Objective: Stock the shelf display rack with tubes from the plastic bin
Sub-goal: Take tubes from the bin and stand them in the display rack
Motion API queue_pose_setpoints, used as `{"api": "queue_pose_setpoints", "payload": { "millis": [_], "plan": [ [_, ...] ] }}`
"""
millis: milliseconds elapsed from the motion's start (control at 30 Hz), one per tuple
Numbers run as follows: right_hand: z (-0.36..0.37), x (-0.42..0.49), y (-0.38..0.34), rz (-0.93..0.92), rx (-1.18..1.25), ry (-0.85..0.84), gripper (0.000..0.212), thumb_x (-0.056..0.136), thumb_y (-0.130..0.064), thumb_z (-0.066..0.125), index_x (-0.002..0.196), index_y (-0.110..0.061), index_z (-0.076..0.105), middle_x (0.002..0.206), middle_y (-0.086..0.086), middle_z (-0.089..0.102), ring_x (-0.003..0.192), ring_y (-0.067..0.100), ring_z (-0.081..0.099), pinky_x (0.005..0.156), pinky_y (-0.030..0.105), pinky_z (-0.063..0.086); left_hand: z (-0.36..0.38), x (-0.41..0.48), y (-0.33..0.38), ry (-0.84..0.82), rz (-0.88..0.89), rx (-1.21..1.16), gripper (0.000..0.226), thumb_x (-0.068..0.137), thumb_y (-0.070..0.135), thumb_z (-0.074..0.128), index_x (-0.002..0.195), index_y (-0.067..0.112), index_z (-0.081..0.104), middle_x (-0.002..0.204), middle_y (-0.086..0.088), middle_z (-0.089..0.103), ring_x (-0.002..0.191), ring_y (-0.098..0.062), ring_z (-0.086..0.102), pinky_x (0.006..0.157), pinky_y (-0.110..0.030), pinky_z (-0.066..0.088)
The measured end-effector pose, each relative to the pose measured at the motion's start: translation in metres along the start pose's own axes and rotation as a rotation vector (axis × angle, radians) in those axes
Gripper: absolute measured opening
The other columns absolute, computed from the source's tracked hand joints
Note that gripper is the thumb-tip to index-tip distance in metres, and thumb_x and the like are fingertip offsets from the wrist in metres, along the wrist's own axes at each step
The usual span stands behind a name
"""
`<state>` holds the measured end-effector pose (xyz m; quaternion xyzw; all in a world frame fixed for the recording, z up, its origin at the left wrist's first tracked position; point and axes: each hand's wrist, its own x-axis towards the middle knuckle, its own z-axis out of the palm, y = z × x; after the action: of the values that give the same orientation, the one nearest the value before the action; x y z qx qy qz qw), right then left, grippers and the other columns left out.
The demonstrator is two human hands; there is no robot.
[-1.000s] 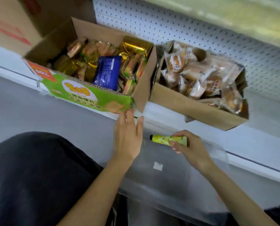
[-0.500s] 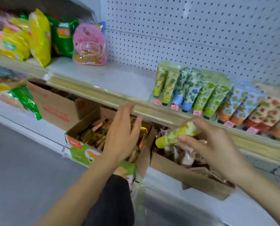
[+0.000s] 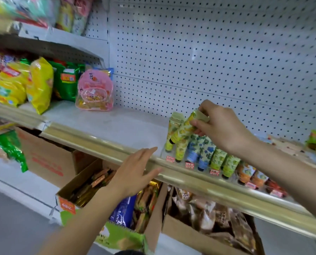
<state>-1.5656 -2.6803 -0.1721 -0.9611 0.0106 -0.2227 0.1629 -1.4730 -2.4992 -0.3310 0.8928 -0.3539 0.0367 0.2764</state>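
My right hand pinches the crimped top of a yellow-green tube, which stands cap down at the left end of the display rack. Another yellow-green tube stands just left of it. To the right the rack holds a row of blue-flowered tubes, green tubes and orange tubes. My left hand hovers with fingers spread by the gold shelf edge, holding nothing. The plastic bin is out of view.
Snack bags and a pink pouch sit on the left of the same shelf. Below it are open cardboard boxes of wrapped snacks and pastries. A white pegboard backs the shelf.
My view rose from the bin and lower boxes to the shelf. My right hand carried the tube up and stood it at the rack's left end. My left hand rose to the shelf edge.
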Motion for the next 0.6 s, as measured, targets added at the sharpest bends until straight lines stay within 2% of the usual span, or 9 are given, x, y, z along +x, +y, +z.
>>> {"api": "queue_pose_setpoints", "payload": {
  "millis": [100,167,267,333,433,600],
  "plan": [
    [0.009,0.015,0.000,-0.001,-0.111,-0.031,0.015,0.093,-0.024,0.057,0.097,-0.011,0.052,0.098,0.005,0.051,0.086,0.024,0.056,0.072,0.032,0.043,0.005,0.002,-0.004,-0.017,0.023,0.076,0.068,0.086,0.070,0.024,0.147,0.046,0.006,0.155,0.004,0.023,0.143,-0.012,0.015,0.118,-0.035,0.002],
    [0.015,0.022,0.000,0.004,-0.196,-0.065,0.023,0.094,-0.027,0.056,0.106,-0.008,0.054,0.103,0.004,0.039,0.094,0.025,0.049,0.078,0.031,0.039,0.004,0.003,-0.005,-0.034,0.022,0.069,0.072,0.079,0.076,0.015,0.145,0.050,0.003,0.155,0.004,0.021,0.144,-0.011,0.012,0.118,-0.037,-0.001],
    [0.025,0.034,-0.002,0.012,-0.329,-0.099,0.033,0.094,-0.032,0.055,0.117,-0.008,0.055,0.111,0.008,0.041,0.110,0.028,0.041,0.089,0.034,0.035,0.003,0.003,-0.006,-0.049,0.025,0.066,0.075,0.076,0.081,0.010,0.145,0.052,0.003,0.154,0.004,0.021,0.143,-0.009,0.009,0.119,-0.039,-0.001],
    [0.031,0.041,-0.005,0.024,-0.411,-0.133,0.034,0.094,-0.034,0.053,0.119,-0.010,0.055,0.117,0.009,0.042,0.113,0.029,0.037,0.091,0.037,0.030,0.003,0.003,-0.006,-0.060,0.031,0.102,0.076,0.077,0.080,0.012,0.146,0.050,0.004,0.152,0.004,0.021,0.143,-0.009,0.007,0.119,-0.038,-0.005],
    [0.039,0.049,-0.008,0.043,-0.454,-0.169,0.033,0.094,-0.036,0.052,0.116,-0.012,0.055,0.114,0.008,0.039,0.113,0.029,0.035,0.091,0.040,0.027,0.003,0.003,-0.005,-0.072,0.023,0.126,0.077,0.074,0.077,0.008,0.146,0.050,0.003,0.152,0.005,0.019,0.143,-0.009,0.004,0.117,-0.038,-0.009],
    [0.051,0.054,-0.009,0.019,-0.514,-0.206,0.027,0.094,-0.035,0.053,0.109,-0.012,0.057,0.107,0.005,0.035,0.109,0.026,0.032,0.086,0.039,0.023,0.004,0.004,-0.005,-0.076,0.006,0.118,0.070,0.078,0.076,0.014,0.144,0.054,-0.001,0.152,0.006,0.018,0.143,-0.008,0.002,0.118,-0.039,-0.008]
  ]
}}
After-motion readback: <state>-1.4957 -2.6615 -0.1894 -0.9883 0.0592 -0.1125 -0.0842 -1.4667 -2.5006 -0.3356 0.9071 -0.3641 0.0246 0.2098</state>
